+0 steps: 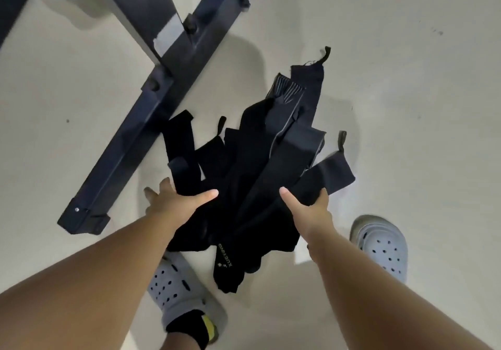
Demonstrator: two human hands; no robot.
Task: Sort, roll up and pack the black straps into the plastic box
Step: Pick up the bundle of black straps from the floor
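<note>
Both forearms reach down. Left hand has a loose grip, fingers splayed, thumb on the black straps. Right hand clutches them, fingertips hidden. Blurred tangled bundle over floor, beside dark frame.

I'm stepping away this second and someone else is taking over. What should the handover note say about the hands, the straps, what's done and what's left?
Left hand: fingers spread, thumb laid across the left edge of the bundle of black fabric straps.
Right hand: thumb on top, fingers curled round the bundle's right edge.
Straps: one loose, unrolled fan, seemingly lifted off the pale floor, beside a dark metal frame. Some ends hang toward the grey perforated clogs.
Done: no strap looks sorted or rolled.
Left: sort, roll and pack. The plastic box is out of view.
</note>
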